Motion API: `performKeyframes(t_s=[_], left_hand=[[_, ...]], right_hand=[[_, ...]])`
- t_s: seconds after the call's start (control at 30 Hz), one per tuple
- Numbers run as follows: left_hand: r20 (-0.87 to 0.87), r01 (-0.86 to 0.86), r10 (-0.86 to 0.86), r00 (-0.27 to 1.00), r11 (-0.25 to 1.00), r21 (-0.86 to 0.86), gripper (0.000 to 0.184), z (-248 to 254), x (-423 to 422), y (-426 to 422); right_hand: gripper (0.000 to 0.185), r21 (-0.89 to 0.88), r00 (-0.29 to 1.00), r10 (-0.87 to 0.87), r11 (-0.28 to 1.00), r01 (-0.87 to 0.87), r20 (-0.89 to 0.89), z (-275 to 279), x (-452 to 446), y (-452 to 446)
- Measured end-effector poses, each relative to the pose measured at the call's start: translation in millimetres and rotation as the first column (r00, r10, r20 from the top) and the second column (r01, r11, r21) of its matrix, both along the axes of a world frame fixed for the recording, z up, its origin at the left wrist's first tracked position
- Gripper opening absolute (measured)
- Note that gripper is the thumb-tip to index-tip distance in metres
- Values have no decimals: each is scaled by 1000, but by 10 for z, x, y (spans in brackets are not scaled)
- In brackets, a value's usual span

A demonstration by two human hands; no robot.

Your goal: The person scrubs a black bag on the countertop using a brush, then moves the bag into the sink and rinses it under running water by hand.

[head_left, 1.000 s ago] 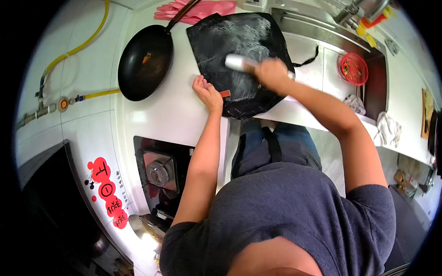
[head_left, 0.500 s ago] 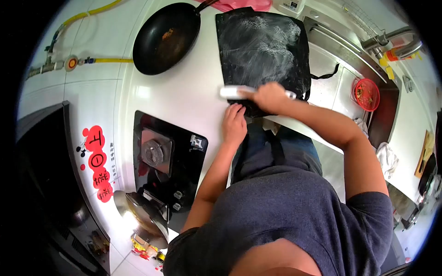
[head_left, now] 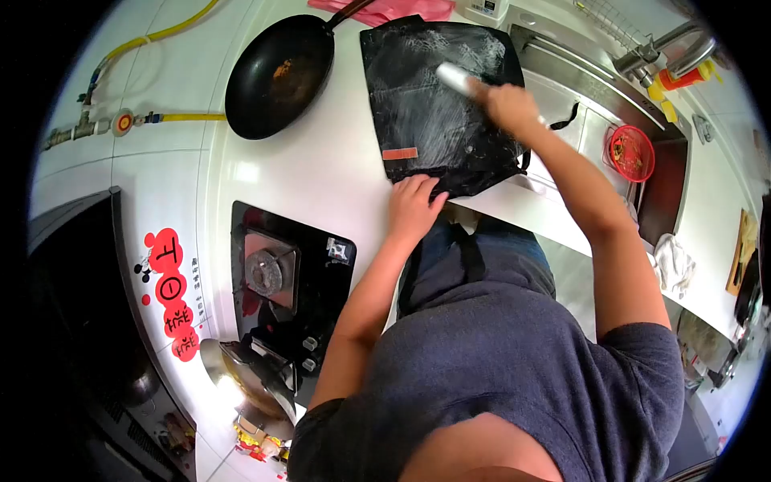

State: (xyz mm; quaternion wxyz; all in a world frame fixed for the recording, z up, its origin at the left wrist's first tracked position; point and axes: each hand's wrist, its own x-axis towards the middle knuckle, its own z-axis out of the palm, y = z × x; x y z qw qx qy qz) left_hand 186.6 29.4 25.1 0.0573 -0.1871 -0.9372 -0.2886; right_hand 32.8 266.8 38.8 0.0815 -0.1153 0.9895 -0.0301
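Observation:
A black apron [head_left: 438, 100], smeared with white suds, lies spread on the white counter, a strap trailing right. A small reddish patch [head_left: 400, 153] shows near its lower left. Closed around the handle of a white brush [head_left: 456, 79], my right hand [head_left: 512, 108] is over the upper middle of the apron; the brush is blurred by motion and its bristles are hidden. My left hand [head_left: 414, 205] rests on the apron's near left edge, fingers laid over the cloth and thumb apart.
A black wok [head_left: 281, 76] stands left of the apron. Nearer sits a gas stove [head_left: 277, 321] with a lidded pan [head_left: 249, 386] behind it. To the right are a sink [head_left: 671, 185] with a red basket [head_left: 632, 153], a faucet [head_left: 654, 56] and a white cloth [head_left: 673, 263].
My right hand and the brush have moved up and away from the apron's near edge, uncovering the reddish patch. My left hand stays at the near edge, its thumb now spread further right.

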Motion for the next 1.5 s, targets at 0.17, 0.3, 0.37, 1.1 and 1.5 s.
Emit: performKeyframes(t_s=[0.17, 0.3, 0.37, 1.1, 1.5], left_hand=[[-84, 62, -64, 994, 998, -25, 44, 86, -215, 398], [-26, 109, -110, 994, 993, -45, 30, -42, -231, 554], [15, 109, -108, 994, 992, -66, 28, -21, -233, 576], [153, 73, -79, 985, 996, 47, 11, 347, -373, 462], [16, -47, 44, 999, 932, 359, 8, 736, -72, 145]], right_hand=[[40, 28, 968, 250, 968, -250, 19, 148, 662, -269], [51, -19, 937, 283, 958, -285, 207, 161, 731, -88], [45, -32, 999, 49, 998, -49, 0, -100, 269, 167], [35, -194, 997, -23, 981, 9, -70, -11, -1210, 42], [34, -387, 989, 133, 910, -145, -58, -21, -1387, 62]])
